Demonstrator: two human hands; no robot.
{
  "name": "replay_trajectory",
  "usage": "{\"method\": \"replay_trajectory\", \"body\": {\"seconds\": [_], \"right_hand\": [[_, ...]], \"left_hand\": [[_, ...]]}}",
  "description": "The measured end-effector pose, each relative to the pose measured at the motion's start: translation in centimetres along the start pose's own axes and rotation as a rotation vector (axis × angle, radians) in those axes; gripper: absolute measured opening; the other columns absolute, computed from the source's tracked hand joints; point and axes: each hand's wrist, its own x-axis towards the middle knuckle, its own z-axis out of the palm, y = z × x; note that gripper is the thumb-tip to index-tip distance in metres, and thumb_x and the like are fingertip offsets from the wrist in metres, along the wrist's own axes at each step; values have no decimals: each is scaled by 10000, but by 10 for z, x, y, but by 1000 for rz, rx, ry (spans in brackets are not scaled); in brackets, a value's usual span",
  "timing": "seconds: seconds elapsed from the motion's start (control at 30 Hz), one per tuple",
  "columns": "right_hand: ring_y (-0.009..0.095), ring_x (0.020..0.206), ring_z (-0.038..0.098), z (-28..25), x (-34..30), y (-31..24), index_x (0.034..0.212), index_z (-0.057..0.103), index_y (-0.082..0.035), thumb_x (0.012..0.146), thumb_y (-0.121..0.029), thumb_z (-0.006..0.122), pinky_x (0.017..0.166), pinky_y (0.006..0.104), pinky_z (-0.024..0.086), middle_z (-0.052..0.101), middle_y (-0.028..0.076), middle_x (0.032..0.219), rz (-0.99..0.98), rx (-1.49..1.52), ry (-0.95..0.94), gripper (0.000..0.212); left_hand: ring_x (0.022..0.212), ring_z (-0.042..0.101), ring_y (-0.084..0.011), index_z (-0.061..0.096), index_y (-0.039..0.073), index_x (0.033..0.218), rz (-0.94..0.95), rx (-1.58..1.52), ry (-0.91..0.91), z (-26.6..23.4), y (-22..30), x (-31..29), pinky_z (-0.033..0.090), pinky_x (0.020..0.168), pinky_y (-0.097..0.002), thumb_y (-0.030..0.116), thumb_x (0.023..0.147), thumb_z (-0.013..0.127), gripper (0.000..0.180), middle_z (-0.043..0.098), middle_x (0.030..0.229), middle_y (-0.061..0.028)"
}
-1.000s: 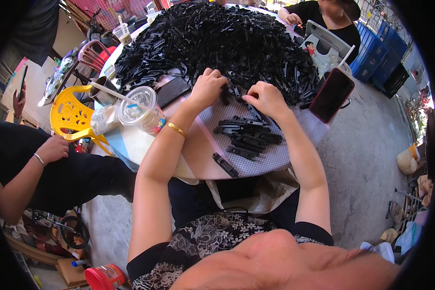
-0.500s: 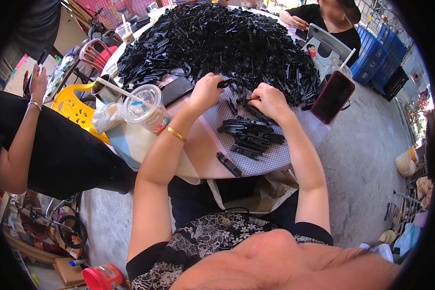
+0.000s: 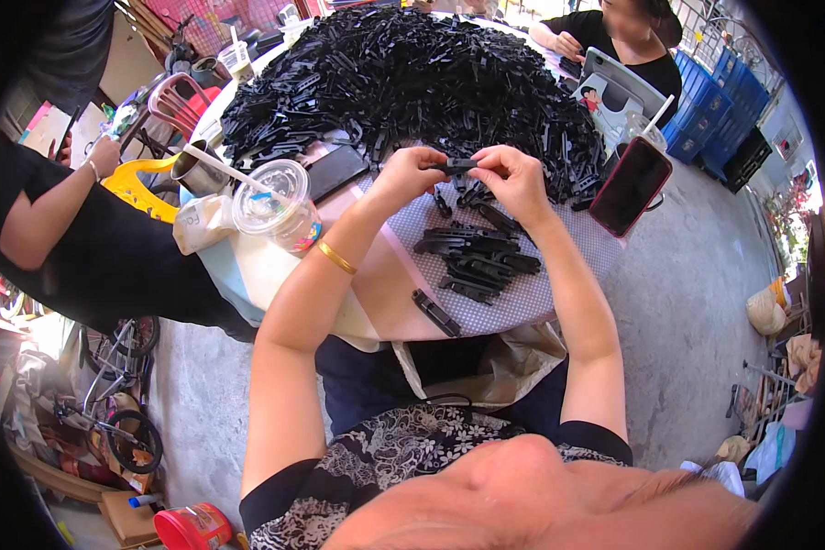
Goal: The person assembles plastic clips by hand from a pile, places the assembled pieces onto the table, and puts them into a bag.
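Observation:
Between my two hands is a slim black plastic part [image 3: 455, 166], held level just above the table's near side. My left hand [image 3: 410, 173] pinches its left end, and my right hand [image 3: 515, 181] pinches the right end. Beyond them rises a big heap of similar black parts [image 3: 412, 82]. A small stack of black parts [image 3: 472, 261] lies on the dotted cloth below my hands, and a single black part [image 3: 435, 313] rests by the near edge. Whether the held piece is one part or two joined is too small to tell.
Left of my arm stand a lidded plastic cup with a straw [image 3: 275, 206], a dark flat phone [image 3: 336, 172] and a metal tumbler [image 3: 195, 170]. A red-edged phone [image 3: 631, 186] is propped at right. One person [image 3: 92, 229] stands at left; another [image 3: 637, 46] sits across the table.
My right hand has risen from the loose parts and met my left, so both now grip the black part. The person at left has shifted, arm reaching further toward the table.

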Motion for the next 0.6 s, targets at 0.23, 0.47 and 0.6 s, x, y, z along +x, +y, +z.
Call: {"method": "replay_trajectory", "body": {"seconds": [0.23, 0.47, 0.6], "right_hand": [[151, 673, 598, -1, 0, -1, 748, 608, 5, 689, -6, 698, 571, 248, 479, 640, 86, 846, -113, -138, -74, 108], [208, 724, 610, -3, 4, -11, 793, 613, -12, 665, -99, 744, 604, 282, 489, 646, 95, 853, -313, -275, 19, 203], [203, 754, 623, 1, 2, -9, 901, 619, 1, 679, -144, 753, 644, 285, 497, 651, 108, 879, -144, -220, 80, 297]], "left_hand": [[595, 525, -67, 594, -28, 1076, -4, -381, -176, -3, -5, 0, 411, 519, -187, 74, 768, 613, 325, 643, 794, -61], [658, 541, -56, 595, -4, 1093, 107, -128, -32, 3, 0, -3, 431, 573, -180, 106, 773, 668, 346, 625, 823, -29], [773, 612, -129, 601, -11, 1071, 387, 96, 103, 9, -1, -2, 482, 697, -248, 57, 770, 653, 313, 660, 895, -73]]}}
